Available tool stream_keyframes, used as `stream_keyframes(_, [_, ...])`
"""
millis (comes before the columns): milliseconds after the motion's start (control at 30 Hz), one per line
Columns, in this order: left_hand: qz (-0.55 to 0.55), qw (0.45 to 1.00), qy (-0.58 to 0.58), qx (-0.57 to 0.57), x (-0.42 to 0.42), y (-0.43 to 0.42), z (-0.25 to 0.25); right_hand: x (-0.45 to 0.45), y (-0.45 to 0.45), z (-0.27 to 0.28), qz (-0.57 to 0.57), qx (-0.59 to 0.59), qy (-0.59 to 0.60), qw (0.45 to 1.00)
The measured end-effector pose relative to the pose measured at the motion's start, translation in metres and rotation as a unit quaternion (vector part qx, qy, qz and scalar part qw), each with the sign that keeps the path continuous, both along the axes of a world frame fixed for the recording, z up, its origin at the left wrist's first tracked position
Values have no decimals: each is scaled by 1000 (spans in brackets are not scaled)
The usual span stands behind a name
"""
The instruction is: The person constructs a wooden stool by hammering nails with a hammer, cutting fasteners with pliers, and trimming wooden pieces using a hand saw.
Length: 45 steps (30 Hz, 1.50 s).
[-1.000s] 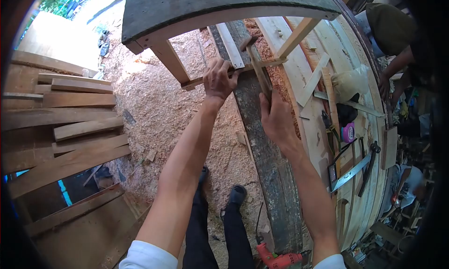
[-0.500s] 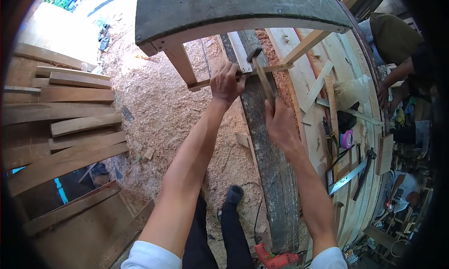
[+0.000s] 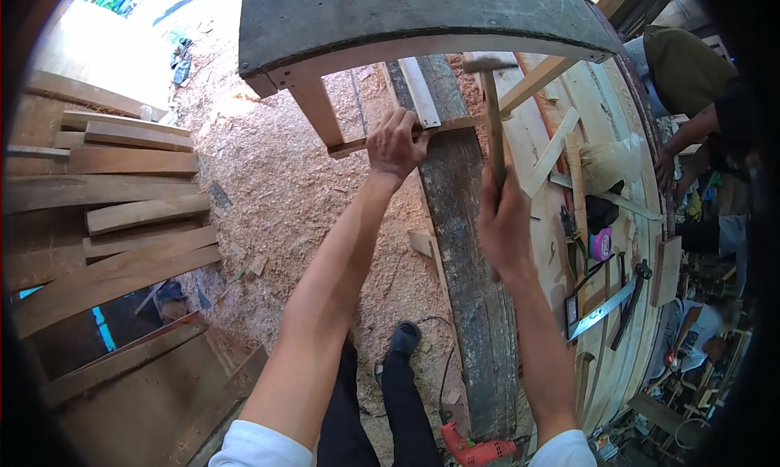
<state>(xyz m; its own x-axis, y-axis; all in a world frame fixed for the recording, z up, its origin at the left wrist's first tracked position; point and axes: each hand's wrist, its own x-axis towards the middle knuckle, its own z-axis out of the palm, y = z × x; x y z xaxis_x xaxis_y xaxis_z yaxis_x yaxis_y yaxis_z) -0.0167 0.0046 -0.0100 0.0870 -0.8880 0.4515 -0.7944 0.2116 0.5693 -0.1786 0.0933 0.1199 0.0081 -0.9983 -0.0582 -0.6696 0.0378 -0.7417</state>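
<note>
My right hand [image 3: 505, 223] is closed round the wooden handle of a hammer [image 3: 492, 114], whose head is raised to the right of the joint. My left hand [image 3: 395, 145] grips a thin wooden rail [image 3: 455, 124], fingers curled over it. The rail runs between the legs of a wooden stool-like frame [image 3: 315, 114] with a dark, worn top [image 3: 414, 12]. A pale wooden strip [image 3: 418, 93] meets the rail just right of my left fingers. Any nail there is too small to make out.
A dark plank [image 3: 467, 248] runs below the frame. A red drill [image 3: 478, 449] lies near my feet. On the right-hand boards are a square [image 3: 601, 311] and a purple tape roll [image 3: 601, 244]. Cut boards [image 3: 134, 162] lie left; another person's arm [image 3: 691, 130] shows right.
My right hand has lifted the hammer up and to the right, away from the rail. My left hand keeps its hold on the rail.
</note>
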Motion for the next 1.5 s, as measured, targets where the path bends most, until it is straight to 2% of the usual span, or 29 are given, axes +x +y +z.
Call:
stream_keyframes(67, [0, 1000, 1, 2, -1, -1, 2, -13, 8, -40, 32, -99, -36, 994])
stream_keyframes(100, [0, 1000, -3, 8, -1, -1, 3, -18, 12, -57, 33, -101, -35, 994])
stream_keyframes(167, [-2, 1000, -12, 16, 0, 1, 5, -24, 20, -85, 10, 55, -98, 994])
stream_keyframes(200, [-4, 1000, -18, 14, 0, 2, 6, -22, 24, -81, 7, 56, -102, 993])
stream_keyframes(233, [-5, 1000, -25, 10, 0, 2, 6, -17, 28, -71, -55, 181, -304, 934])
stream_keyframes(267, [-9, 999, -28, 13, -1, 2, 6, -12, 33, -67, -114, 295, -486, 814])
stream_keyframes(367, [-15, 1000, -17, 21, 2, 4, 8, 14, 42, -82, -140, 248, -535, 795])
stream_keyframes(467, [-25, 996, -6, 82, 12, -5, 13, 44, 46, -91, -159, 226, -561, 780])
stream_keyframes(533, [-154, 979, 33, 133, 31, -18, 7, 72, 50, -93, -187, 176, -580, 773])
stream_keyframes(700, [-248, 953, 32, 170, 40, -29, 15, 124, 41, -104, -235, 107, -605, 753])
stream_keyframes(767, [-256, 942, 47, 211, 42, -30, 22, 138, 35, -114, -213, 99, -536, 811])
stream_keyframes(833, [-252, 943, 41, 212, 42, -30, 25, 141, 33, -112, -231, 81, -556, 794])
stream_keyframes(900, [-249, 944, 34, 213, 41, -31, 26, 143, 36, -117, -290, 41, -603, 743])
stream_keyframes(967, [-255, 946, 42, 198, 43, -31, 22, 150, 33, -128, -302, 25, -596, 744])
stream_keyframes(1033, [-267, 943, 43, 194, 45, -34, 19, 152, 27, -138, -266, 44, -521, 810])
stream_keyframes(1200, [-266, 942, 45, 198, 45, -35, 21, 152, 25, -129, -286, 2, -533, 796])
stream_keyframes(1300, [-247, 942, 36, 225, 43, -37, 25, 148, 19, -128, -255, 41, -525, 811])
stream_keyframes(1400, [-258, 944, 36, 200, 43, -34, 18, 145, 21, -134, -253, 59, -415, 872])
stream_keyframes(1500, [-253, 945, 53, 200, 41, -33, 16, 132, 24, -124, -259, 37, -452, 853])
